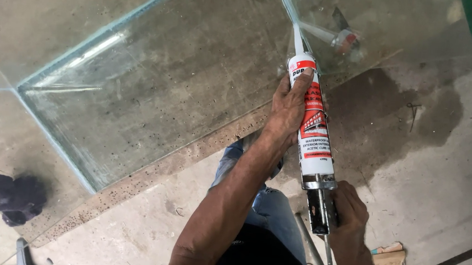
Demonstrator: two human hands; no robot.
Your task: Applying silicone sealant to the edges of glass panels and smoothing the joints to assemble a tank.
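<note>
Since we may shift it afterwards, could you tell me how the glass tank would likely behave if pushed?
The glass tank looks stiff and probably heavy: its panels are large. Bare glass edges suggest it is fragile and could chip. Resting flat on the rough concrete floor, it would likely scrape rather than tip.

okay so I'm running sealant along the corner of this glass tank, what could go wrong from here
The white nozzle sits right at the glass tank's upright corner seam; if it drifts, the bead may smear onto the clear pane. Your left hand steadies the white and red sealant cartridge near its tip, so it could brush fresh sealant. Leaning on the thin panes might stress them.
</note>
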